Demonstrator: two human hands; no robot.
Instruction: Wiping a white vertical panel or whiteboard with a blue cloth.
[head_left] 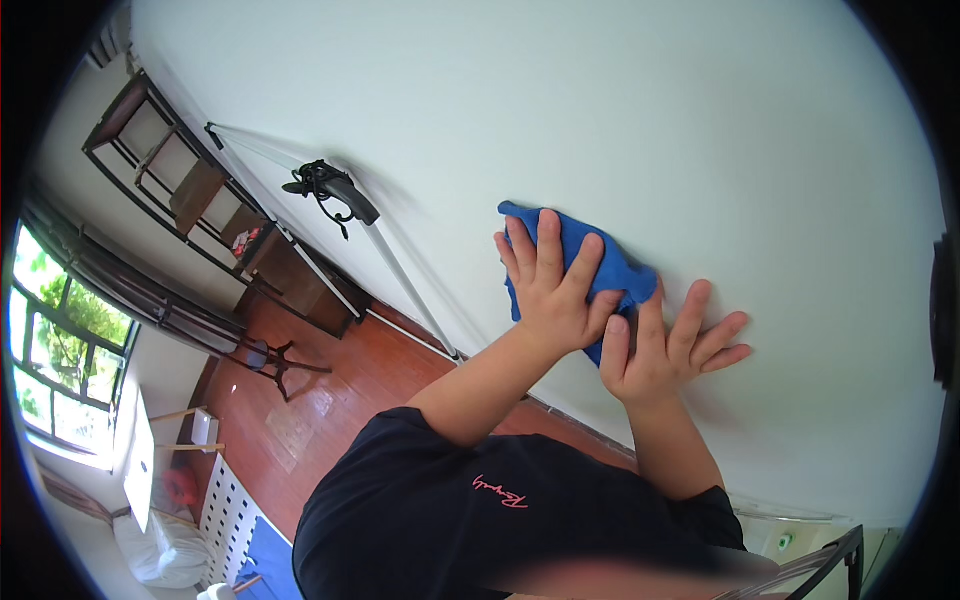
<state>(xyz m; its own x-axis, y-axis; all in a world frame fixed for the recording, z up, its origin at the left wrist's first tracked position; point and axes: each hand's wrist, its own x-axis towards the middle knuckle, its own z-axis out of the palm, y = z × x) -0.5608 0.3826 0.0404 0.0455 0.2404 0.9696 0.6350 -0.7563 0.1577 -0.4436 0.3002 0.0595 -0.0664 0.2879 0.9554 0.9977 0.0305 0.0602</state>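
At the far left a dark shelf unit (pixel 190 190) stands along the white wall (pixel 600 120), with a black wall hook (pixel 330 190) beside it. Further right, the left hand (pixel 550 290) presses a blue cloth (pixel 610 265) flat against the wall, fingers (pixel 550 240) spread over it, not gripping. Just right, the right hand (pixel 665 350) lies open on the wall, its thumb touching the cloth's lower edge.
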